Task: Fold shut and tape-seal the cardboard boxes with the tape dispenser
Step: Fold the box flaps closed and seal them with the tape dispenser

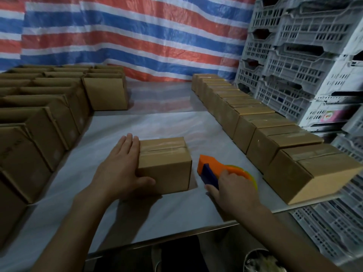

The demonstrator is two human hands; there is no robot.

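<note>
Head view: the right hand [233, 190] grips the tape dispenser [211, 167] with curled fingers, its long axis and nose pointing away-left toward the cardboard box [167, 171], which the left hand [121, 165] presses, fingers straight.

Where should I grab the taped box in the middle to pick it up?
Probably squeeze the box by its left and right walls, coming from both sides. Its taped top is flat, with no handle. The left hand lies against the left wall.
</note>
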